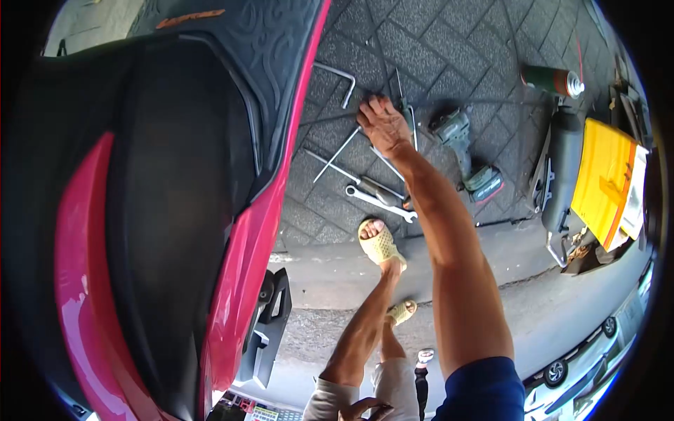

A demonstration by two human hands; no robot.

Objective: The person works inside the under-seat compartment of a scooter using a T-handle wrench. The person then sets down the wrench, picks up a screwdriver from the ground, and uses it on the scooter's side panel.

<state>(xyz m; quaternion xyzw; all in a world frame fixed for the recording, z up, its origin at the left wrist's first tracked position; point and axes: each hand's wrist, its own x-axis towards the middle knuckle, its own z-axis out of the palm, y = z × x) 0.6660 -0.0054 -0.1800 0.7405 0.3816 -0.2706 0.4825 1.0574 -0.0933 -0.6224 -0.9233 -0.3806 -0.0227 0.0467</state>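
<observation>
My right hand [385, 126] reaches down to the paving, fingers curled and close together among the hand tools. A thin metal rod [337, 154] runs up to its thumb side; what the fingers grip is hidden. Right beside the fingers lies a screwdriver [406, 111] with a dark green handle. Nearer my feet are another screwdriver [379, 189] with a long shaft and a combination wrench [381, 205]. Beyond the fingertips rests an L-shaped wrench [347, 78]. My left hand [365, 409] hangs by my shorts at the bottom edge, partly cut off, fingers loosely apart with nothing seen in them.
A pink and black scooter [246, 281] fills the left side. Right of my hand lies a cordless impact driver [460, 144]. Farther right are a green spray can [551, 81], a dark exhaust muffler [564, 165] and a yellow box [604, 184]. A curb [477, 252] crosses under my sandalled feet.
</observation>
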